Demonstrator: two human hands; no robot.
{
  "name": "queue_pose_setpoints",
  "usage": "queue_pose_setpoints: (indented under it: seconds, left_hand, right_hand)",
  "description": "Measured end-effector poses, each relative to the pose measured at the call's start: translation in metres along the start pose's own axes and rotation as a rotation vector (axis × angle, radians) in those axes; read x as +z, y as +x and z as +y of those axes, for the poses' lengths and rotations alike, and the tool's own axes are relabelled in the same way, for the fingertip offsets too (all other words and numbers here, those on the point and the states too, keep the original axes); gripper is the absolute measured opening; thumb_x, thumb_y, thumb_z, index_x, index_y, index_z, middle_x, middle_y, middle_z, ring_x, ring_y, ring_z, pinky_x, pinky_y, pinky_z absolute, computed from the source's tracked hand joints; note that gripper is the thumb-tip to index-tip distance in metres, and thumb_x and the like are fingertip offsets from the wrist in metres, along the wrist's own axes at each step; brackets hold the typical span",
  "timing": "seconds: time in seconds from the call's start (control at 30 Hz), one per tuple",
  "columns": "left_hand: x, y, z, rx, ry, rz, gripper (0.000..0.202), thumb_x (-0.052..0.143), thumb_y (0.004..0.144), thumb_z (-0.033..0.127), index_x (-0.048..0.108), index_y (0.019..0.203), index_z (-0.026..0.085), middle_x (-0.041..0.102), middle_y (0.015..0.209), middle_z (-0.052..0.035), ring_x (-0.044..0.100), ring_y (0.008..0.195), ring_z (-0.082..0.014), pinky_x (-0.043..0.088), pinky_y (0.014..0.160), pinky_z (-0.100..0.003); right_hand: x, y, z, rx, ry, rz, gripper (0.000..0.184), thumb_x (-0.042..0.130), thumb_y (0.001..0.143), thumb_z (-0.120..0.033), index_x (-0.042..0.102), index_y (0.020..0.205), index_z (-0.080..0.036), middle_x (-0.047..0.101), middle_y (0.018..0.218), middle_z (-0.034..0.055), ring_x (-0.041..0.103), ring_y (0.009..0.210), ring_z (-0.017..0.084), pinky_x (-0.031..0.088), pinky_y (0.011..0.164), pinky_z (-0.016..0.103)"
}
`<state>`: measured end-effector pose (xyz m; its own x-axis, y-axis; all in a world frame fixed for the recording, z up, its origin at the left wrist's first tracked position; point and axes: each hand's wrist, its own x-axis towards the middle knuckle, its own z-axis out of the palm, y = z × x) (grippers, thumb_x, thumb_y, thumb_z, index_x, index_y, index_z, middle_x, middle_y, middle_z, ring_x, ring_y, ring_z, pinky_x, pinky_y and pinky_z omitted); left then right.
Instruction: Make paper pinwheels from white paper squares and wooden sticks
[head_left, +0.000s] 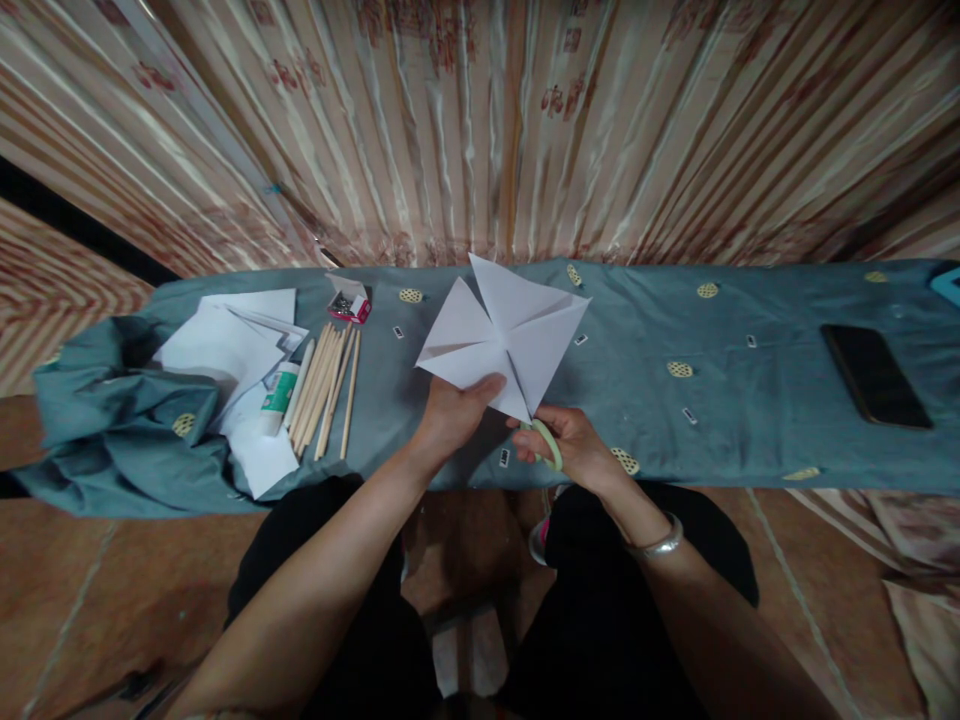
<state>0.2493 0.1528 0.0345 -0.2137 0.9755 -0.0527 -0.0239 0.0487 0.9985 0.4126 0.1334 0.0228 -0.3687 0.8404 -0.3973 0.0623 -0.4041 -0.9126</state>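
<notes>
A white square of paper [525,335] is held up over the cloth, with slits running from its corners in toward the middle. My left hand [456,405] grips its near left edge, thumb on top and fingers hidden underneath. In my right hand [571,440] is a pair of scissors [550,448] with pale green handles, fingers through the loops. The blades are at the slit in the paper's near corner, mostly hidden by the sheet.
Left on the blue-green cloth [637,330] lie several wooden sticks [324,390], a glue stick [279,395], white paper scraps [225,345] and a small red box of metal pieces [349,302]. A dark phone [876,375] lies right. Curtains [525,130] hang behind.
</notes>
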Motion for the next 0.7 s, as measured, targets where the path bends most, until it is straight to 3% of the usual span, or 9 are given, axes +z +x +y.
queue_pose_setpoints:
  seconds: [0.47,0.7]
  left_hand:
    - [0.001,-0.0002,0.0006,-0.005,-0.03,0.003,0.022,0.071,0.062,0.022,0.062,0.082,0.019,0.072,0.086,-0.0058,0.066,0.08,-0.0228,0.055,0.079,-0.038]
    - [-0.0006,0.0006,0.0012,-0.002,-0.018,-0.016,0.019,0.07,0.063,0.022,0.063,0.08,0.019,0.072,0.085,-0.0054,0.065,0.079,-0.0218,0.055,0.079,-0.036]
  right_hand:
    - [0.0025,-0.0001,-0.0029,0.022,0.041,0.02,0.048,0.091,0.043,-0.051,0.07,0.07,-0.018,0.063,0.049,-0.0038,0.053,0.045,0.009,0.042,0.047,0.022]
    - [0.0023,-0.0012,-0.0051,0.004,0.01,0.018,0.046,0.09,0.046,-0.052,0.07,0.069,-0.018,0.061,0.048,-0.0044,0.052,0.044,0.009,0.042,0.046,0.022]
